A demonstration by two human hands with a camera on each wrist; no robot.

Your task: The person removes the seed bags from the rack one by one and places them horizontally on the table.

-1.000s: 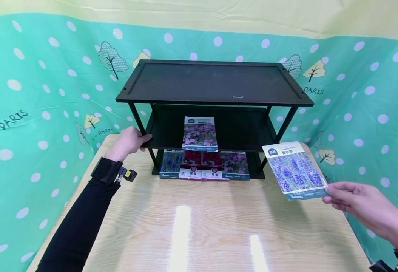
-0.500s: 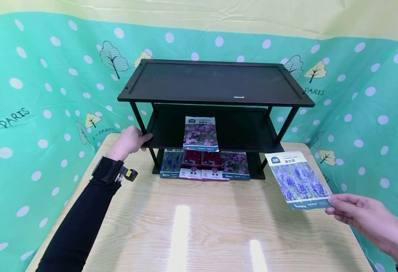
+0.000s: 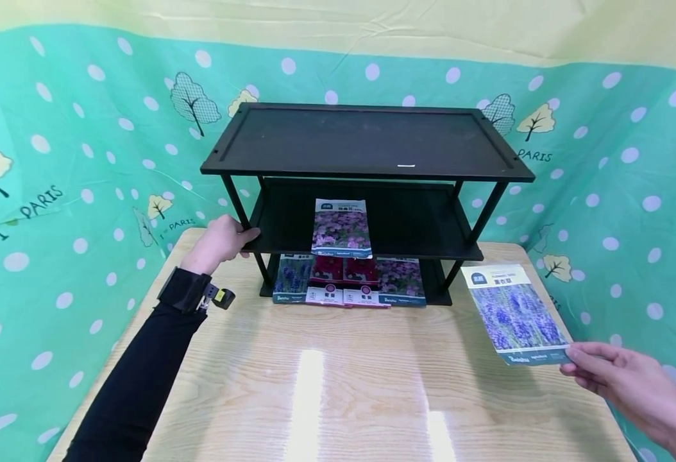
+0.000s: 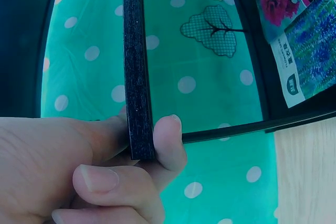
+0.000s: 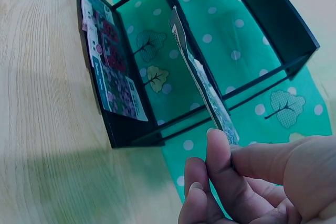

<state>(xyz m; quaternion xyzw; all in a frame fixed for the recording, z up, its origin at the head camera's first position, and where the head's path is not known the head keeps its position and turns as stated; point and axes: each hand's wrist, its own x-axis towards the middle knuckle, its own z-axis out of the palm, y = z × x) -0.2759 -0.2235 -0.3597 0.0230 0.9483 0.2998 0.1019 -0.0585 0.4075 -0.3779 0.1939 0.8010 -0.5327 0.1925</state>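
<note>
My left hand (image 3: 219, 242) grips the left front corner of the middle shelf on a black three-tier rack (image 3: 367, 141). In the left wrist view, thumb and fingers wrap the shelf's edge (image 4: 137, 66). Off the rack's right side, my right hand (image 3: 626, 385) pinches a lavender seed packet (image 3: 519, 314) by its lower right corner. The packet is tilted, its purple-flower picture facing up, and it shows nearly edge-on in the right wrist view. A pink-flower seed packet (image 3: 341, 228) lies on the middle shelf, left of centre, its lower end at the front edge.
On the bottom shelf lie a lavender packet (image 3: 292, 279), two red-flower packets (image 3: 342, 282) and a pink-flower packet (image 3: 399, 281) in a row. The rack stands on a wooden table (image 3: 367, 378). A green dotted cloth (image 3: 84, 192) hangs behind and at both sides.
My right hand has moved down and slightly right with the lavender seed packet, away from the rack. The left hand stays on the shelf corner.
</note>
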